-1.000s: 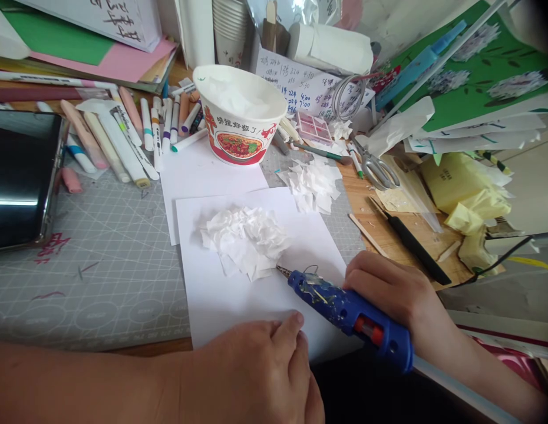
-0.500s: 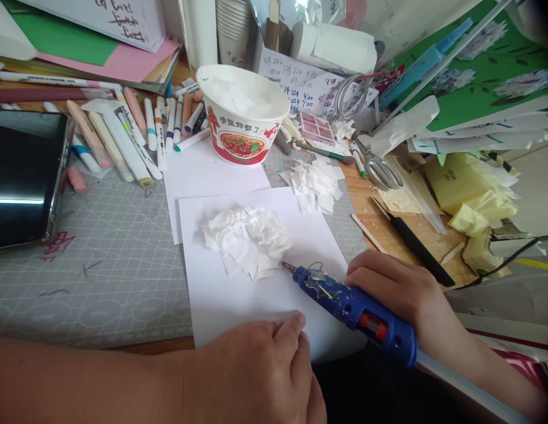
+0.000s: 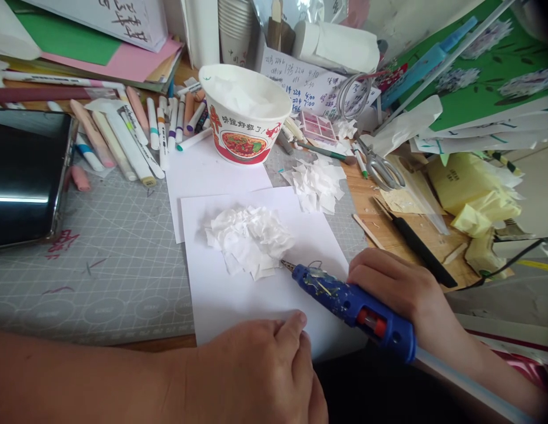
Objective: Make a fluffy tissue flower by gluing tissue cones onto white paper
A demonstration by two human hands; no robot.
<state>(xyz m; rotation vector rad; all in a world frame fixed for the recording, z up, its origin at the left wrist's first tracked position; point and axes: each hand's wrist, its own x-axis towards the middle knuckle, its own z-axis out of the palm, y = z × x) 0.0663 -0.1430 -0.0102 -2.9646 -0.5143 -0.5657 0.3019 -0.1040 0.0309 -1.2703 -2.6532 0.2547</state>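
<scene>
My right hand [image 3: 395,288] is wrapped round a blue glue gun [image 3: 353,306], whose metal tip points left and touches the lower right edge of a crumpled white tissue clump [image 3: 250,238]. The clump lies on a white sheet of paper [image 3: 230,294]. My left hand [image 3: 260,371] rests near the front edge of that sheet with its fingers curled loosely and its thumb on the paper; nothing shows in it.
A paper bowl [image 3: 245,115] holding white tissue stands behind, with loose tissue pieces [image 3: 316,182] to its right. Markers [image 3: 132,132] lie at the back left, a dark tablet [image 3: 24,176] at far left, scissors [image 3: 380,168] and yellow paper [image 3: 472,194] at right, all on a grey cutting mat [image 3: 101,265].
The view has drifted a little; the glue gun's tip stays at the tissue clump's edge. Both hands keep their places.
</scene>
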